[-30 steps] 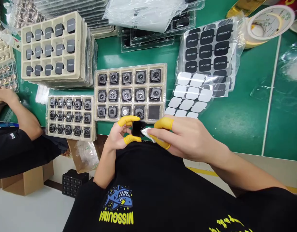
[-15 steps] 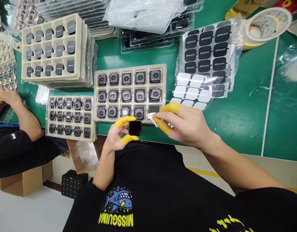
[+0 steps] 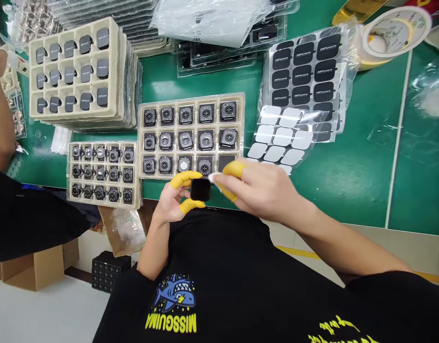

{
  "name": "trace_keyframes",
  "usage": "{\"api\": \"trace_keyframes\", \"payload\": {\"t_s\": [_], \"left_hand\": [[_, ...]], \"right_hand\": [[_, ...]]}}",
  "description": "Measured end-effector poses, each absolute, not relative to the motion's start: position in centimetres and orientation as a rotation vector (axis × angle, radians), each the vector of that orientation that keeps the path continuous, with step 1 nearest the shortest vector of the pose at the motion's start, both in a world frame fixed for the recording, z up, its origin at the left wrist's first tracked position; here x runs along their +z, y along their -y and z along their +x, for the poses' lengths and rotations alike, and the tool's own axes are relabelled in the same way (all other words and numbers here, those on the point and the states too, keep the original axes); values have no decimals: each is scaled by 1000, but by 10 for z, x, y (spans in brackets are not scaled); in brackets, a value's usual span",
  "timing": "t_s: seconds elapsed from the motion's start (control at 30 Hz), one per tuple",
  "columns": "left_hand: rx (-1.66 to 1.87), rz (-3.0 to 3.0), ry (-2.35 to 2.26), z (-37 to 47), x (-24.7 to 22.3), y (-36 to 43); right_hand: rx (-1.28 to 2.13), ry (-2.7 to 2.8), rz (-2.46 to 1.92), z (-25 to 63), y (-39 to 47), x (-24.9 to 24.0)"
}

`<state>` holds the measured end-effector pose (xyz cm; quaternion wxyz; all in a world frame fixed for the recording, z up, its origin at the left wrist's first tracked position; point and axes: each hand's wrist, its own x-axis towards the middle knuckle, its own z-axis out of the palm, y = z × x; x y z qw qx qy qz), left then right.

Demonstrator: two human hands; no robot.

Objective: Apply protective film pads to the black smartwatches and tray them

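Observation:
Between the yellow-covered thumb and finger of my left hand (image 3: 176, 197) is a square black watch (image 3: 200, 189), its dark glossy face showing. My right hand (image 3: 258, 188), also with yellow finger covers, pinches a small white cloth (image 3: 214, 178) at the watch's upper right edge. Just beyond my hands lies a beige tray (image 3: 191, 99) of watches, backs up. Its near right compartment holds no watch that I can see; my right hand partly covers it. A smaller tray (image 3: 137, 185) of watches sits to the left.
Stacked trays of black pieces (image 3: 115, 71) stand at the back left. Sheets of black labels (image 3: 303, 75) and white stickers (image 3: 283, 136) lie right of the middle tray. Tape rolls (image 3: 396, 33) are at the back right. A co-worker's arm (image 3: 1, 114) is at the far left.
My right hand has moved left with the white cloth, up to the watch. My left hand holds the watch almost unmoved. The co-worker's arm has shifted up and left.

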<state>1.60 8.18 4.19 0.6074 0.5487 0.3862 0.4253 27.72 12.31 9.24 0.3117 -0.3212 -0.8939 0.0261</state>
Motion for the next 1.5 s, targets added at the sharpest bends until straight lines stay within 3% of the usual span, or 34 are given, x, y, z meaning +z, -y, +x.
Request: {"api": "trace_keyframes", "payload": {"t_s": [0.4, 0.83, 1.07, 1.5], "left_hand": [[976, 1220, -887, 16, 42, -80], [890, 1415, -841, 14, 40, -85], [959, 1243, -912, 15, 34, -80], [959, 1234, -862, 16, 42, -83]], "right_hand": [[319, 2272, -788, 286, -109, 107], [263, 2366, -626, 261, -114, 113], [36, 2437, -955, 272, -125, 91], [339, 2244, -781, 279, -98, 101]]}}
